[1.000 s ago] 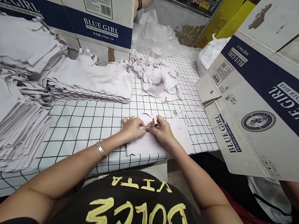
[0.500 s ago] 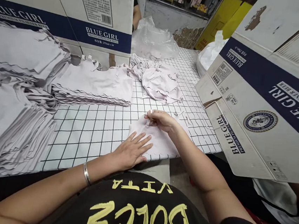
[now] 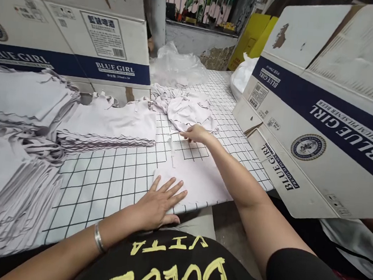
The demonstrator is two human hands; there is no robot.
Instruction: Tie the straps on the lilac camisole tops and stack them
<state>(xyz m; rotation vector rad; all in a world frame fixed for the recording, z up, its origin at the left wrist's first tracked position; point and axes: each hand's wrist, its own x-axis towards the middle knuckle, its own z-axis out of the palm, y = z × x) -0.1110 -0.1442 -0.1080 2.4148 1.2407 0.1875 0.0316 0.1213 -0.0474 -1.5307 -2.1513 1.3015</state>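
A pale pink camisole-like garment (image 3: 199, 181) lies flat at the table's front edge, with a thin strap (image 3: 171, 149) stretched out from its upper left corner. My left hand (image 3: 161, 201) is open, palm down, fingers spread across the garment's left side. Farther forward, my right hand (image 3: 196, 133) hovers just right of the strap's far end, by a loose heap of similar garments (image 3: 191, 112). Its index finger reaches out while the others curl underneath, and nothing shows in them.
Neat stacks of pale garments (image 3: 109, 119) fill the left side, with a cardboard carton (image 3: 114, 69) behind them. Another large carton (image 3: 312, 103) stands tilted at the right. A clear plastic bag (image 3: 177, 64) and a white bag (image 3: 243, 75) rest at the far end of the grid-patterned tablecloth (image 3: 103, 185).
My right hand has moved forward from the garment's top edge, and the strap now lies straightened on the table. My left hand stays pressed on the cloth. The head view has tilted upward.
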